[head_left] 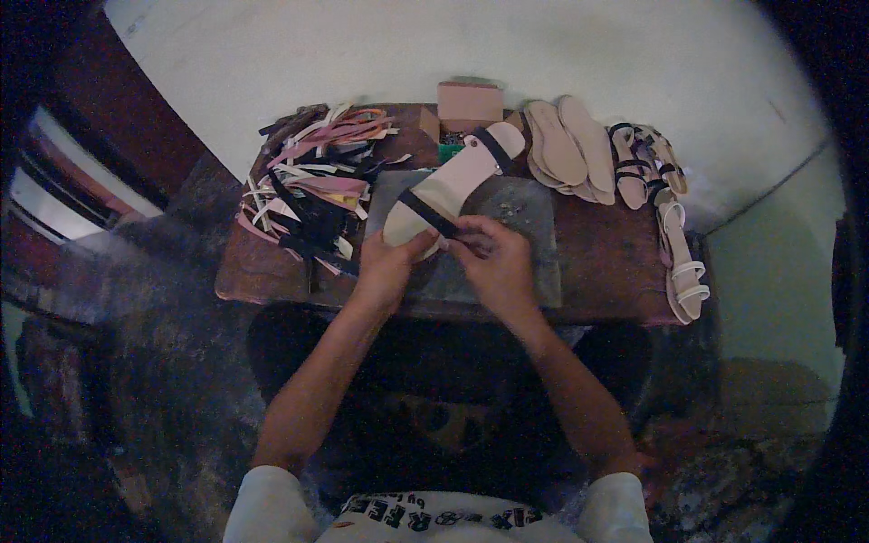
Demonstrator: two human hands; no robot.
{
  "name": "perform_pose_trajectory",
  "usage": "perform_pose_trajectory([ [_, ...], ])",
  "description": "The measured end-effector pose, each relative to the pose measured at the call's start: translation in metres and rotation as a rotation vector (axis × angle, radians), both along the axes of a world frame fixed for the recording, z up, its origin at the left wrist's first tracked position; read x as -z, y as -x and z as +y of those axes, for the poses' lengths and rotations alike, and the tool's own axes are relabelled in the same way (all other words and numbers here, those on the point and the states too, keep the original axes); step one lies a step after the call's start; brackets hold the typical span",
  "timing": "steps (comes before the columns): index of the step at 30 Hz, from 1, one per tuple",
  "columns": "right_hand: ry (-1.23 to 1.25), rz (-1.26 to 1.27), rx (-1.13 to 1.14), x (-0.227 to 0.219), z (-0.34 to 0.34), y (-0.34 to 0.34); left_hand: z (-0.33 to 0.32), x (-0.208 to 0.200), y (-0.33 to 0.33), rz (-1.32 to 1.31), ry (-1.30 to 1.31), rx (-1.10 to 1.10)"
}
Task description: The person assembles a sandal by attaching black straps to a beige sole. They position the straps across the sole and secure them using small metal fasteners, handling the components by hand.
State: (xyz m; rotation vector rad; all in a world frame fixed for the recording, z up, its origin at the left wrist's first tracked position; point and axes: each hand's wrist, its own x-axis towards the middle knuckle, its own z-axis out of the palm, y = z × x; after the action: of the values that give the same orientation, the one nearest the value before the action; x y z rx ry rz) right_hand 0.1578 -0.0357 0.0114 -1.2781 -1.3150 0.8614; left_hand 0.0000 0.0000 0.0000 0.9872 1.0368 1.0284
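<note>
A pale beige sandal sole (pixel 450 184) is held up at a slant over the middle of the table. Two black straps cross it, one near the far end and one black strap (pixel 428 214) near the close end. My left hand (pixel 391 262) grips the near end of the sole from below and the left, its thumb by the strap. At the right edge, the fingers of my right hand (pixel 491 258) pinch the end of that near strap. Under the sandal lies a grey board (pixel 534 258) with small bits on it.
Cut strips (pixel 317 195) in black, white and pink are heaped at the left of the brown table (pixel 602 258). An open cardboard box (pixel 470 101) stands behind the sandal. Several bare soles (pixel 584 145) lie at the back right, beside dark-strapped sandals (pixel 629 167) and white-strapped sandals (pixel 685 271) along the right edge.
</note>
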Motion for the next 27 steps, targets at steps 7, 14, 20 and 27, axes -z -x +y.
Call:
perform_pose_trajectory([
  [7, -0.027, -0.084, -0.136, -0.011, 0.005, -0.011, 0.003, -0.007, -0.005, -0.064, -0.025, -0.052],
  [14, -0.029, -0.354, -0.191, -0.032, 0.011, -0.041, 0.008, -0.001, 0.002, -0.047, -0.082, -0.104],
  [20, -0.03, -0.423, 0.105, -0.015, 0.027, -0.09, 0.013, -0.003, 0.006, -0.029, -0.001, -0.151],
  [27, -0.123, -0.925, 0.142, 0.007, 0.035, -0.092, 0.013, 0.004, 0.003, -0.048, -0.029, -0.131],
])
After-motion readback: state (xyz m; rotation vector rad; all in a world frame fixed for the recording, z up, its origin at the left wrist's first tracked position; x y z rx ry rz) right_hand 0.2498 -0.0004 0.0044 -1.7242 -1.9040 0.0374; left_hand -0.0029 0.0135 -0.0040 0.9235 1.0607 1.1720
